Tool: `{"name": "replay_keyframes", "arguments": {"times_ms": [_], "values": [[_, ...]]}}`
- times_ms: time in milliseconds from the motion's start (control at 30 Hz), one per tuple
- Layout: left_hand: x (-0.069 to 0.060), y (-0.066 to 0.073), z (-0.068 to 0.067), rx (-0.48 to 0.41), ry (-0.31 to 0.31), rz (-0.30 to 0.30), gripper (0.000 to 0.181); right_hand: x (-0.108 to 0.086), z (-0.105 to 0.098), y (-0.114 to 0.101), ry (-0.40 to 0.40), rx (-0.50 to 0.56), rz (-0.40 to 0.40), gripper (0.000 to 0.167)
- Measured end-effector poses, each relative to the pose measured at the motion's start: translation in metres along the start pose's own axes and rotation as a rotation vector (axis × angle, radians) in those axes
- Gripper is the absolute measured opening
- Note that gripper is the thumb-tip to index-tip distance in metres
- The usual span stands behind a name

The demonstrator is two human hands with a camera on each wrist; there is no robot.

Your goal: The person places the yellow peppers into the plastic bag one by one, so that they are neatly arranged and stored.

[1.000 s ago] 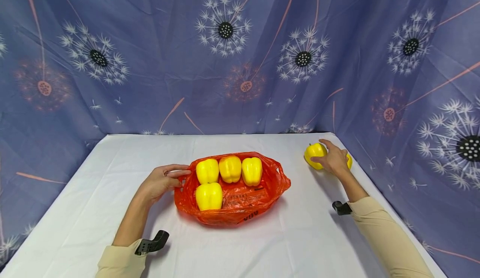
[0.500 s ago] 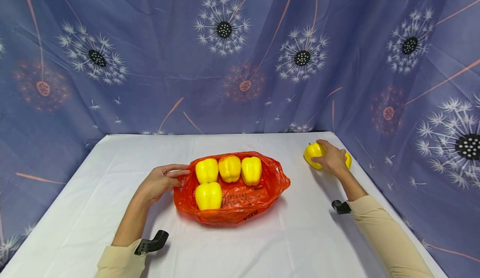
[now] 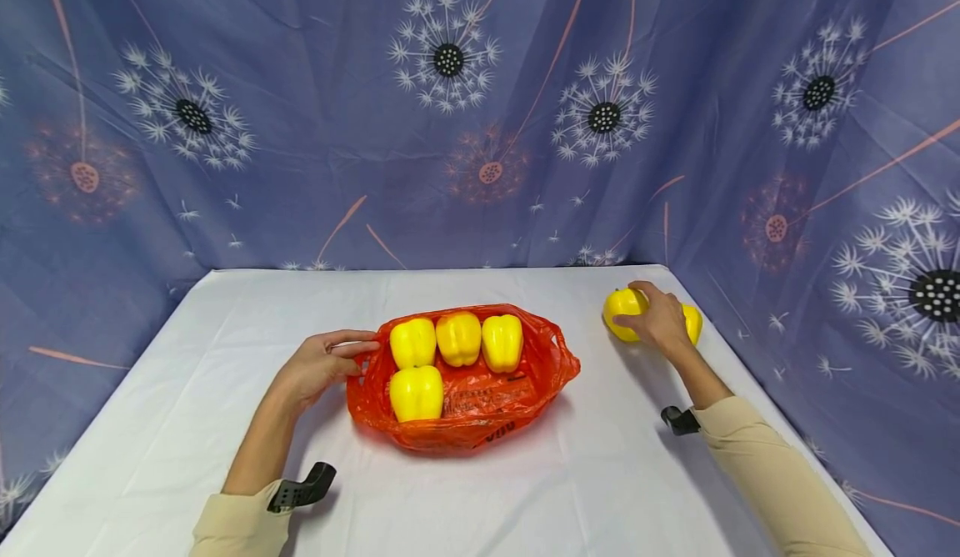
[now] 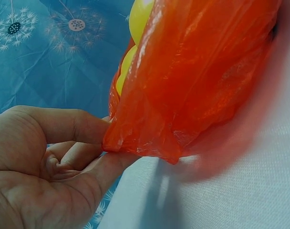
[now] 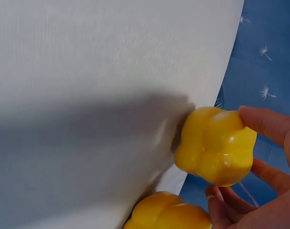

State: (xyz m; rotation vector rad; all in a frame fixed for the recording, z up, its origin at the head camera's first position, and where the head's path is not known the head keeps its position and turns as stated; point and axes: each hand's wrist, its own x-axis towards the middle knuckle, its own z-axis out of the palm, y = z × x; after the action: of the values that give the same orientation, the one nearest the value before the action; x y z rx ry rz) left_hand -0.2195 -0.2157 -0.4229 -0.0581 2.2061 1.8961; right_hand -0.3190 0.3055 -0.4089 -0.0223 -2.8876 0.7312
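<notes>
- I've got the L hand on the red bag; its grip pinches the plastic at the bag's L end, thumb one side, index finger the other, per my L wrist cam.
- R hand is at the far R of the desk, its grip wrapped w/ thumb & fingers round the held pepper, a yellow one.
- Can't tell for sure from my R wrist feed whether that pepper touches the cloth or hangs just clear of it; its shadow lies right beside it.
- Loose pepper, also yellow, sits just R of the R hand in head view, partly hidden by it, near the desk's R edge.
- Bag lies mouth-up & spread wide mid-desk, w/ 4 yellow peppers inside: rear-L pepper, rear-mid pepper & rear-R pepper in a row along the back, front-L pepper ahead of the rear-L one.
- Bag's R half shows bare red plastic w/ dark print; more dark print on the near wall.
- Held pepper's well apart from the bag, out to its R.
- I see a beige sleeve on each arm, plus a black wrist mount on the L & another on the R.
- Desk wears white cloth; blue dandelion-print curtain hangs behind & along the sides.
</notes>
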Motion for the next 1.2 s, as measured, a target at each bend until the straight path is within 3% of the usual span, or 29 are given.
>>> {"name": "replay_keyframes", "arguments": {"times_ms": [200, 533, 800, 1200], "values": [[0.001, 0.001, 0.000, 0.014, -0.002, -0.002, 0.057, -0.002, 0.001, -0.010, 0.012, 0.023, 0.013, 0.072], [0.001, 0.002, 0.000, 0.017, -0.002, 0.002, 0.058, -0.003, 0.004, -0.030, 0.030, 0.064, -0.081, 0.074], [0.001, 0.001, 0.000, 0.009, -0.003, 0.010, 0.057, -0.008, 0.006, -0.050, 0.005, 0.099, -0.100, 0.074], [0.000, 0.000, 0.002, 0.009, -0.004, 0.009, 0.057, -0.012, -0.009, -0.088, 0.025, 0.111, -0.181, 0.073]]}}
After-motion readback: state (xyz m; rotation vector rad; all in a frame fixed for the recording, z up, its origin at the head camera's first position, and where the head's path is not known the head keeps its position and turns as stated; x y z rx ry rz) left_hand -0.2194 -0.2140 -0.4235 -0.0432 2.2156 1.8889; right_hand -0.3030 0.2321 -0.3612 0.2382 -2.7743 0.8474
